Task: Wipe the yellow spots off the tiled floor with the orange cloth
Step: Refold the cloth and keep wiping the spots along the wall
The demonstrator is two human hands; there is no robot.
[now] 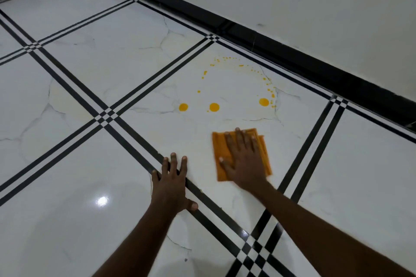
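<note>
Right hand (244,159) spread flat on folded orange cloth (219,141), long axis toward yellow spots (214,107), left hand (172,183) spread on tiled floor (67,186)

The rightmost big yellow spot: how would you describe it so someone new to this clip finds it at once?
Start at the black skirting along the wall, then drop to the tile below it, where the orange cloth lies. Three big round spots sit in a row beyond the cloth; this spot is the one nearest the wall, with a trail of tiny droplets beside it.
</note>
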